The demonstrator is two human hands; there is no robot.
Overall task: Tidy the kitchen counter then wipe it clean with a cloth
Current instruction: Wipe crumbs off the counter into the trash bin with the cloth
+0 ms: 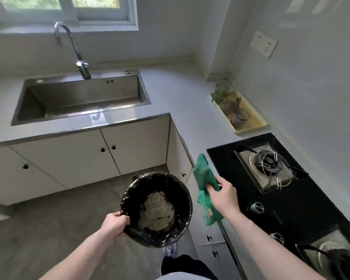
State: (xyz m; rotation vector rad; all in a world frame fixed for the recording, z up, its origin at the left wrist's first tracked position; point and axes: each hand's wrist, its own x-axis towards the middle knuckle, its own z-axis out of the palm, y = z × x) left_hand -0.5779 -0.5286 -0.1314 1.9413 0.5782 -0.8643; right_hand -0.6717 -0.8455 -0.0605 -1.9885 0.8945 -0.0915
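Note:
My left hand (pixel 114 222) grips the rim of a round bin (pixel 182 205) lined with a black bag, held up in front of the cabinets. Crumpled pale paper (pixel 157 213) lies inside it. My right hand (pixel 222 196) holds a green cloth (pixel 203 176) at the counter's front edge, just right of the bin. Part of the cloth hangs down below the hand. The grey L-shaped counter (pixel 182 102) runs from the sink round to the stove.
A steel sink (pixel 83 98) with a curved tap (pixel 69 45) sits at the back left. A yellow tray (pixel 251 127) with glass jars stands by the right wall. The black gas hob (pixel 271 188) fills the near right counter. White cabinet doors (pixel 69 158) stand below.

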